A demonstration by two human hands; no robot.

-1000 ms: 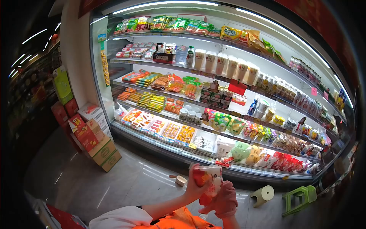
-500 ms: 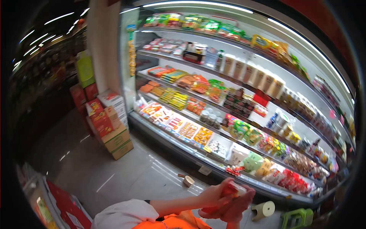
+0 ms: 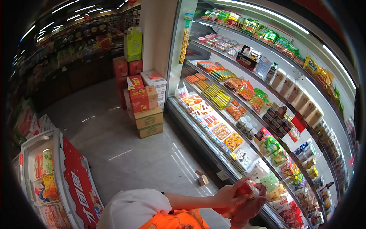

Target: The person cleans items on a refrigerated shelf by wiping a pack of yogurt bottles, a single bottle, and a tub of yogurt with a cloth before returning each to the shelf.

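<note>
The left hand (image 3: 227,196), at eight o'clock, and right hand (image 3: 251,209), at five, clasp a red-and-white packet (image 3: 244,188); its long axis is unclear.

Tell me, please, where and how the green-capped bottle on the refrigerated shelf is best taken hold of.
Around the body of the green-capped bottle, below the cap, from the front, seems best: it stands upright with that side unobstructed, while clear containers and pale packs flank it. The left hand and right hand are on a red package, so one may need freeing.
</note>
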